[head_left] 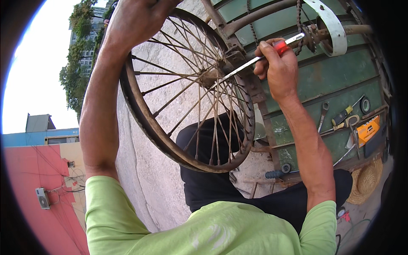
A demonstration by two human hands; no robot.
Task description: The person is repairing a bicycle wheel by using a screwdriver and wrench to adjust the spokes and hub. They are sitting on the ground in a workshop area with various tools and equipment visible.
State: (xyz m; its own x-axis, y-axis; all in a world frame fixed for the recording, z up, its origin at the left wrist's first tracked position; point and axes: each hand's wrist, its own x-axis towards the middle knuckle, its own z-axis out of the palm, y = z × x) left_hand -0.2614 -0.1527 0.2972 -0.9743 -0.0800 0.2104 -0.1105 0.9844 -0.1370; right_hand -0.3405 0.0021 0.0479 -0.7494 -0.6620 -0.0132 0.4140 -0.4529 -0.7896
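A screwdriver with a red and clear handle is gripped in my right hand, its fingers closed round the handle. Its long shaft slants down-left across the rusty spokes, and the tip is at the wheel's hub. The spoked wheel has a worn, rusty rim and stands tilted in front of me, attached to a rusty metal frame. At the wheel's upper left is my left hand, back toward me; its fingers run out of the top edge, so their grip is hidden.
A rusty chain hangs by a sprocket and a white curved guard. On the green slatted cart bed lie a wrench, black tape and an orange box. A straw hat sits lower right.
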